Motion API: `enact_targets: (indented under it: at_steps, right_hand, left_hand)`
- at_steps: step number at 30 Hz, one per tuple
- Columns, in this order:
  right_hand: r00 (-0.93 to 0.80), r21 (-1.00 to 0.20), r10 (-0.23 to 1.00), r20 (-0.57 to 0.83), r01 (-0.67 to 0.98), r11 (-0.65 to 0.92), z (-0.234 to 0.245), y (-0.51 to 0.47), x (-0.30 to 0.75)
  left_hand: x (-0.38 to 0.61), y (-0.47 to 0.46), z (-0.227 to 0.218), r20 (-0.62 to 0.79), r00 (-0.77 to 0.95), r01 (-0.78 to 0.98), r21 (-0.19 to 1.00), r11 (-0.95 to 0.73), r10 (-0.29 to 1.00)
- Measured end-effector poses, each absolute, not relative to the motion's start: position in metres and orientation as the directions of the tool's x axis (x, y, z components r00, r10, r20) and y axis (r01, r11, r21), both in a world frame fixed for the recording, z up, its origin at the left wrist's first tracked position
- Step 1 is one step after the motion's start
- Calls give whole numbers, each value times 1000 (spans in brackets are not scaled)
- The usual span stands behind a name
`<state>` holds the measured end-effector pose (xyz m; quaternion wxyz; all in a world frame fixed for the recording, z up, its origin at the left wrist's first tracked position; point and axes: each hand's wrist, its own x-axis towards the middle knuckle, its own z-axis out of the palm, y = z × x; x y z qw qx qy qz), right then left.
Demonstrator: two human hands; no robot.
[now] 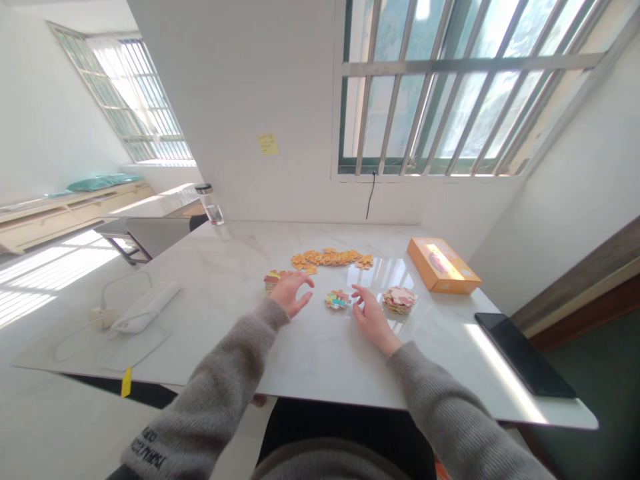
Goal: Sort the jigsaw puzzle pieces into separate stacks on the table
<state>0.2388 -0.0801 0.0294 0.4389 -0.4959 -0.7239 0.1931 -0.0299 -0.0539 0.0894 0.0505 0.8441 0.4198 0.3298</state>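
Note:
My left hand (292, 292) hovers over the table with thumb and fingers apart and nothing between them. Partly hidden behind it stands a stack of puzzle pieces (271, 281) with red and yellow tops. In the middle lies a small pile of teal and pink puzzle pieces (337, 300). Just right of that pile is my right hand (370, 313), its fingers loosely curled and apart, with nothing visible in them. A taller stack of pinkish puzzle pieces (399, 299) sits to its right. Farther back, orange puzzle pieces (333, 257) form a long spread row.
An orange box (443, 265) rests at the back right, with a black tablet (523, 353) near the right edge. At left lie a white power strip (145, 307) and cables. A clear bottle (211, 204) stands at the far left corner of the white table (210, 293).

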Motion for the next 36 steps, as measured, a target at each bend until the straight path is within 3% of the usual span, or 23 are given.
enact_targets:
  at_steps: [7, 17, 20, 23, 26, 31, 36]
  right_hand:
    - [-260, -556, 820, 510, 627, 545, 28, -77, 236]
    - [-272, -495, 815, 512, 682, 538, 28, -69, 235]
    - [-235, -482, 778, 582, 671, 563, 36, -75, 235]
    - [-216, -470, 729, 650, 639, 609, 43, -84, 234]
    - [-233, -460, 704, 671, 614, 642, 48, -92, 232]
    - [-222, -531, 710, 668, 525, 665, 47, -95, 229]
    - [-116, -754, 822, 557, 345, 559, 45, -90, 232]
  left_hand:
    - [34, -65, 48, 458, 336, 754, 393, -526, 823]
    - [38, -61, 28, 467, 304, 712, 467, -524, 830]
    - [37, -60, 29, 477, 183, 618, 624, -478, 860]
    - [37, -56, 31, 343, 63, 403, 851, -338, 937]
    - [36, -51, 31, 214, 79, 144, 964, -224, 974]
    - [36, -49, 33, 197, 87, -42, 980, -194, 977]
    - [38, -57, 37, 259, 186, 41, 962, -271, 948]
